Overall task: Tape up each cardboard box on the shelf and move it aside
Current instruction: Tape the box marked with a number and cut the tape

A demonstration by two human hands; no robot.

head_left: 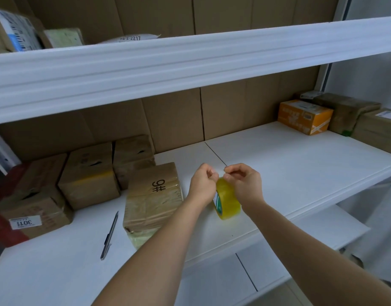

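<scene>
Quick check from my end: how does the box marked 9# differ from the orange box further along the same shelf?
The 9# box is plain brown cardboard wrapped in clear tape; the orange box is bright orange with white printing. The 9# box lies near the front, just left of the left hand, beside the yellow tape roll; the orange box sits at the back right, against other parcels. Both rest on the white shelf.

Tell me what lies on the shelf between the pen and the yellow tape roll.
In the head view, the box marked 9# lies between the pen and the yellow tape roll, with bare white shelf on either side of it.
</scene>
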